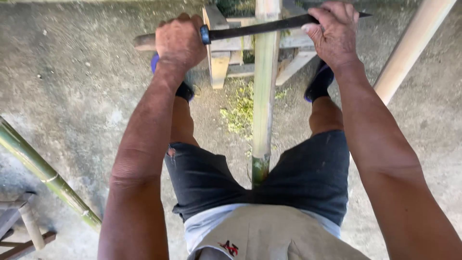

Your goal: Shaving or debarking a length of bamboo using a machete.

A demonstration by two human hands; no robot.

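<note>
floor [77,82]: rough grey concrete under my feet
shavings [238,113]: pale green scraps scattered on the floor between my legs
wooden stand [221,58]: rests on the floor ahead of me
green bamboo pole [43,173]: slants low at my left

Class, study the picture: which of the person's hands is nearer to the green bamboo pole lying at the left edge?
Left. The left hand grips the knife handle on the side of the green bamboo pole; the right hand holds the blade farther away.

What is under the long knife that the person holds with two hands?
Under the knife lies a pale bamboo pole, running toward the person's shorts. Left hand grips the handle, right hand the blade's far end. The pole's far end is out of view.
</note>
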